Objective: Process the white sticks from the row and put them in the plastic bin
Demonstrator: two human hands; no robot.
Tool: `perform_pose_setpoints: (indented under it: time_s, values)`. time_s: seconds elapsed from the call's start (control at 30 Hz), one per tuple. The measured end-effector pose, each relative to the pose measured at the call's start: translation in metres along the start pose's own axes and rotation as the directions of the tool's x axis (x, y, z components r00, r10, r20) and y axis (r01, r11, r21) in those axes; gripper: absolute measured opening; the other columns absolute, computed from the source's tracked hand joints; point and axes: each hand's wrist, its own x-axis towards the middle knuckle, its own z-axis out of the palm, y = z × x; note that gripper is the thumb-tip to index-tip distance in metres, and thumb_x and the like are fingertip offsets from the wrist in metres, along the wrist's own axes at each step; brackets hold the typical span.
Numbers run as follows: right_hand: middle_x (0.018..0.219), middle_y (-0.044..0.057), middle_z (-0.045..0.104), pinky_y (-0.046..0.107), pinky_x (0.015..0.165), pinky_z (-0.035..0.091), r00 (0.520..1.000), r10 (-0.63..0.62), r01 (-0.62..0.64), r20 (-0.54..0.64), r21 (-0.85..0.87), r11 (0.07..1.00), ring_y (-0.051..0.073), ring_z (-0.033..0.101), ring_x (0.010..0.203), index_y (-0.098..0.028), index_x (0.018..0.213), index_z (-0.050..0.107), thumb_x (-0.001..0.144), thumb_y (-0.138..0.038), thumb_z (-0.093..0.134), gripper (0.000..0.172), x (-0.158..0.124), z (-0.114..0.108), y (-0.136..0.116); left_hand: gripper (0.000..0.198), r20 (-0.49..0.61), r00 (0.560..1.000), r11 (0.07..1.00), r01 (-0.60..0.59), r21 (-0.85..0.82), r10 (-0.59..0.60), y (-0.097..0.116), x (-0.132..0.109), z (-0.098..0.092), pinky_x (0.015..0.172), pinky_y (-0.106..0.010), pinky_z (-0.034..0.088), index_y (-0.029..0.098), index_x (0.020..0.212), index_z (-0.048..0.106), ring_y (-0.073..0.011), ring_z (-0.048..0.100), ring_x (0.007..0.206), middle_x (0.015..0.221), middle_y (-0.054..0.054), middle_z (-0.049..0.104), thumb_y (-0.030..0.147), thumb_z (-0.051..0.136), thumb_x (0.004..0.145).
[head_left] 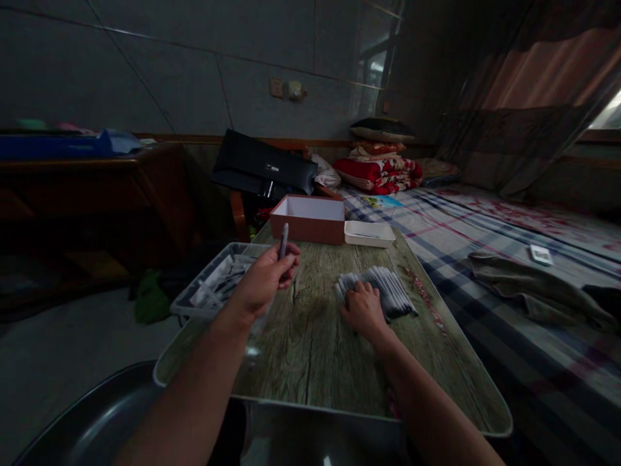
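My left hand (266, 278) is raised over the wooden table (310, 362), its fingers pinched round a thin grey pen (283, 241) that points upward. My right hand (361, 307) lies on the left end of a row of similar pens or sticks (388, 291) spread on the table, fingers curled onto them. A grey tray (194, 294) with several white and grey pieces sits at the table's left edge, just beyond my left hand.
A brown open box with a white inside (310, 219) and a small white tray (369, 233) stand at the table's far end. A bed with a checked sheet (485, 259) runs along the right. A dark round basin (92, 421) is at lower left.
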Motion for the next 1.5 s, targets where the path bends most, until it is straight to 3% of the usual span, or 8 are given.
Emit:
perform_pose_setpoints:
  time_s: [0.2,0.47,0.57,0.7,0.9,1.13,1.33,1.5]
  values:
    - [0.098,0.015,0.061,0.038,0.078,0.034,0.998,0.033,-0.034,-0.059,-0.017,0.999,0.030,0.050,0.096,-0.016,0.078,0.068,0.081,-0.028,0.058,0.017,0.001,0.001,-0.004,0.015,-0.067,0.974,0.469,-0.043,0.882,0.215,0.016,0.030,-0.069,0.076,-0.030,0.046,0.019,0.090,0.059,-0.0193,0.060,0.082,0.087,-0.005,0.064,0.017,0.045,0.083]
    - [0.089,0.009,0.057,0.036,0.081,0.039,0.912,0.092,0.117,-0.399,0.468,0.876,0.023,0.051,0.088,-0.017,0.067,0.058,0.075,-0.023,0.057,0.010,0.010,0.008,0.004,0.033,-0.035,0.998,0.052,0.032,0.998,0.051,0.007,0.037,-0.095,0.094,-0.032,0.045,0.017,0.110,0.063,-0.0244,0.062,0.110,0.118,-0.013,0.067,0.018,0.044,0.084]
    - [0.075,0.004,0.055,0.031,0.069,0.041,0.943,0.185,0.106,-0.276,0.777,0.620,0.018,0.052,0.073,-0.018,0.070,0.057,0.078,-0.031,0.055,0.015,0.013,0.009,0.003,0.040,0.025,0.997,0.090,-0.032,0.995,0.077,0.011,0.036,-0.096,0.101,-0.033,0.042,0.013,0.120,0.059,-0.0243,0.059,0.117,0.125,-0.015,0.064,0.019,0.039,0.086]
    - [0.062,-0.001,0.056,0.025,0.046,0.035,0.980,0.167,-0.102,0.110,0.993,-0.057,0.013,0.048,0.050,-0.021,0.078,0.051,0.080,-0.051,0.056,0.031,0.012,0.003,-0.001,0.041,0.062,0.955,0.211,-0.127,0.969,0.290,0.016,0.027,-0.070,0.107,-0.040,0.037,0.012,0.121,0.058,-0.0269,0.054,0.122,0.127,-0.016,0.061,0.021,0.037,0.087]
    - [0.054,-0.007,0.050,0.017,0.035,0.025,0.974,-0.018,-0.196,0.225,0.805,-0.560,0.008,0.042,0.039,-0.022,0.077,0.044,0.072,-0.047,0.072,0.038,0.010,-0.007,-0.001,0.030,0.066,0.981,0.919,-0.195,0.343,0.183,-0.032,0.010,0.027,0.097,-0.038,0.044,0.018,0.111,0.061,-0.0230,0.059,0.112,0.115,-0.011,0.067,0.028,0.053,0.084]
    - [0.053,-0.007,0.054,0.018,0.035,0.033,0.982,0.035,-0.162,0.187,0.918,-0.363,0.008,0.046,0.036,-0.020,0.091,0.052,0.076,-0.051,0.068,0.038,0.009,0.002,-0.006,0.038,0.262,0.952,0.935,0.232,-0.270,-0.160,-0.111,0.023,0.080,0.048,-0.024,0.043,0.017,0.095,0.062,-0.0106,0.050,0.044,0.056,0.005,0.055,0.045,0.073,0.071]
    - [0.062,-0.004,0.056,0.019,0.038,0.034,0.978,-0.064,-0.207,0.199,0.963,-0.175,0.008,0.049,0.044,-0.018,0.093,0.056,0.079,-0.048,0.064,0.035,0.008,0.008,-0.007,0.034,0.125,0.987,0.886,0.142,-0.442,-0.096,-0.127,0.036,0.059,0.063,-0.024,0.050,0.017,0.086,0.061,-0.0131,0.064,0.065,0.074,-0.001,0.068,0.035,0.080,0.063]
    - [0.082,0.004,0.062,0.026,0.058,0.047,0.977,0.203,0.013,-0.060,0.974,0.226,0.016,0.058,0.071,-0.018,0.096,0.059,0.084,-0.039,0.055,0.024,0.014,0.013,0.004,0.030,0.060,0.997,0.939,0.066,-0.337,-0.049,-0.117,0.040,0.041,0.053,-0.019,0.044,0.019,0.094,0.058,-0.0103,0.059,0.058,0.061,0.003,0.062,0.038,0.070,0.074]
